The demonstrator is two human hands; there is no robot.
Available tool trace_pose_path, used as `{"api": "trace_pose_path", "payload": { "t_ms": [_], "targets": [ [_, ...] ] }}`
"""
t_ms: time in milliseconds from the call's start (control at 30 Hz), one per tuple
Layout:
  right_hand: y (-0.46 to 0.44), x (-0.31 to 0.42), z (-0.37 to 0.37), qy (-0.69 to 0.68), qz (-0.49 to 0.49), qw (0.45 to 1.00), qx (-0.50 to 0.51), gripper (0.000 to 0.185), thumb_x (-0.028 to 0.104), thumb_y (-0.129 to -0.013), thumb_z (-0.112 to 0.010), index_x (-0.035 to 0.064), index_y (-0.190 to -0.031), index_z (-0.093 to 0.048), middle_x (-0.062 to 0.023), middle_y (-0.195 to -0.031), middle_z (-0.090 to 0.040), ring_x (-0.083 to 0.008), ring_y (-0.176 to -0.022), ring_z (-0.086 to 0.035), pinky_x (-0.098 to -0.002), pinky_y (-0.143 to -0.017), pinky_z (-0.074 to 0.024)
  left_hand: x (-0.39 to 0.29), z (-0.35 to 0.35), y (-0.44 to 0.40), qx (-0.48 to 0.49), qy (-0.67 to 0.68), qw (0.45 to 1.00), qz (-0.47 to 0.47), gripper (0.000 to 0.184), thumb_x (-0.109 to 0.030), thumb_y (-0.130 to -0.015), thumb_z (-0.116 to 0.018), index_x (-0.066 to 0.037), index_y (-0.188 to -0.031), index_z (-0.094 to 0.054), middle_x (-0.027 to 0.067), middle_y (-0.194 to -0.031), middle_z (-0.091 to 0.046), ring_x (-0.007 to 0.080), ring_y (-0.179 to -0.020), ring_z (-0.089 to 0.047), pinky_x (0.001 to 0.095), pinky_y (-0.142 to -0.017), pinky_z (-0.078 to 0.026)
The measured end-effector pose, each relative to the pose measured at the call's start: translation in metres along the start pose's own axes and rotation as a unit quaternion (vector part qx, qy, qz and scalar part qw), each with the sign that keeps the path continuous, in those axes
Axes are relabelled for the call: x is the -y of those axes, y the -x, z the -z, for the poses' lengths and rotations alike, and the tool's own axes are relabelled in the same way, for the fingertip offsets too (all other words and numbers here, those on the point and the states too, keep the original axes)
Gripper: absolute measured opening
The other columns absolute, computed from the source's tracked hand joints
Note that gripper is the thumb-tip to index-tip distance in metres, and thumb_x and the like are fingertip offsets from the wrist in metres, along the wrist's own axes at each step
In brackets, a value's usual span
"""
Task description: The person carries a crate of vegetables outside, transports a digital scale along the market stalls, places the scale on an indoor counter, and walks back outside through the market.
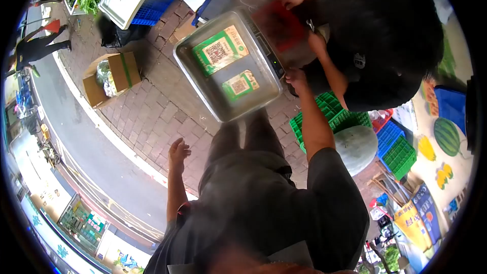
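Note:
A weighing scale with a metal tray (203,107) stands in front of me. Two green-and-white QR code cards, one larger card (221,50) and one smaller card (240,86), lie in the tray. My right hand (296,77) is beside the scale's control panel (274,63), its fingers curled together; whatever they grip is hidden. Lower on the left, my left hand (179,151) hangs over the pavement, fingers loosely bent and apart, holding nothing. Across the scale, another person's hands (317,42) are near a dark red sheet or bag (280,25), partly blurred.
Another person (385,35) in dark clothes leans in close on the right. Green crates (332,109) and a large pale melon (356,147) sit by my right arm. An open cardboard box (126,71) stands left, near the kerb and road. Blue crates (157,0) are beyond.

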State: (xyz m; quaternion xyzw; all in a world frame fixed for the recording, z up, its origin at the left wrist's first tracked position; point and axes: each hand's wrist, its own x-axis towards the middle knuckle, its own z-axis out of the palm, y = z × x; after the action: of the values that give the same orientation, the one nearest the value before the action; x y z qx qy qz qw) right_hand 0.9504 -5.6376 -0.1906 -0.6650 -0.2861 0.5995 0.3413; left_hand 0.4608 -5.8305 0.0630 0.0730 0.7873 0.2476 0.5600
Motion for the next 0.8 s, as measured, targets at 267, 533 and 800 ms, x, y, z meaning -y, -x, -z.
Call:
{"api": "trace_pose_path", "payload": {
  "t_ms": [267,533,800],
  "targets": [
    [0.031,-0.041,0.001,0.434,0.273,0.857,0.037,0.008,0.013,-0.069,-0.059,0.0052,-0.069,-0.056,-0.0133,-0.066,-0.056,-0.0220,-0.059,-0.056,-0.0371,-0.054,-0.0440,0.064,0.035,-0.001,-0.016,-0.051,0.992,0.117,0.052,-0.030,-0.084,-0.057,0.000,-0.125,-0.045,0.0120,-0.088,-0.060,0.0193,-0.065,-0.059,0.0302,-0.057,-0.048],
    [0.097,-0.057,-0.022,0.148,-0.155,0.977,0.003,0.022,0.018,-0.079,-0.059,0.0066,-0.060,-0.055,-0.0089,-0.054,-0.053,-0.0215,-0.051,-0.056,-0.0372,-0.049,-0.0439,0.064,0.047,-0.009,-0.015,-0.068,0.991,0.116,0.051,-0.031,-0.085,-0.057,-0.003,-0.126,-0.044,0.0138,-0.090,-0.058,0.0234,-0.067,-0.058,0.0344,-0.060,-0.049],
    [0.081,-0.079,-0.005,0.560,0.230,0.794,0.050,0.013,0.015,-0.066,-0.058,0.0042,-0.060,-0.059,-0.0164,-0.063,-0.058,-0.0288,-0.060,-0.060,-0.0414,-0.055,-0.0459,-0.003,0.000,-0.013,0.029,-0.066,0.997,0.005,0.045,-0.026,-0.086,-0.058,0.001,-0.121,-0.048,0.0088,-0.083,-0.061,0.0160,-0.061,-0.058,0.0264,-0.054,-0.046]
  ]
}}
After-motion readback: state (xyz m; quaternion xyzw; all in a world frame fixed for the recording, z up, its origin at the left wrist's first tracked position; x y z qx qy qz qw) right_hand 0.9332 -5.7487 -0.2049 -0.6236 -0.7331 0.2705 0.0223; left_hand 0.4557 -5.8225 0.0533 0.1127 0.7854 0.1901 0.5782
